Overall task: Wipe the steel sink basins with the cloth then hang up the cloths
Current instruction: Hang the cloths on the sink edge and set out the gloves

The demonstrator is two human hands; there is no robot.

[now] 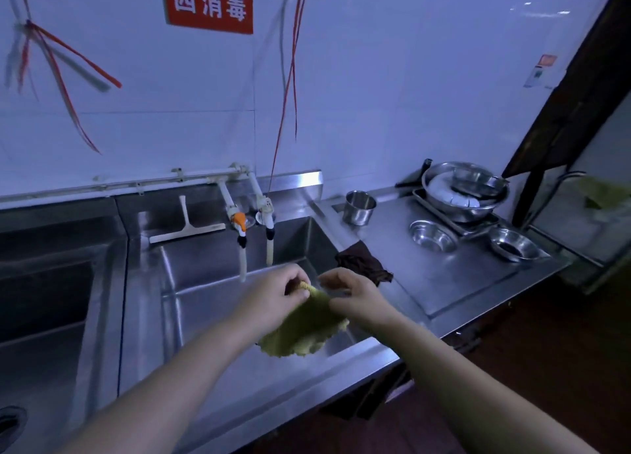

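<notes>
Both hands hold a yellow-green cloth (304, 330) over the right steel sink basin (205, 283). My left hand (280, 291) pinches the cloth's top edge, and my right hand (351, 295) grips the same edge just to the right. The cloth hangs down below them above the basin's front rim. A dark brown cloth (363, 260) lies crumpled on the basin's right rim, just beyond my right hand. A second steel basin (51, 283) sits to the left.
Two taps (254, 221) with hoses hang over the basin's back; a white squeegee (186, 226) lies on the ledge. Red strings (288, 88) dangle from the wall. On the right counter stand a steel cup (358, 208), small bowls (432, 237) and a big bowl (464, 190) on a tray.
</notes>
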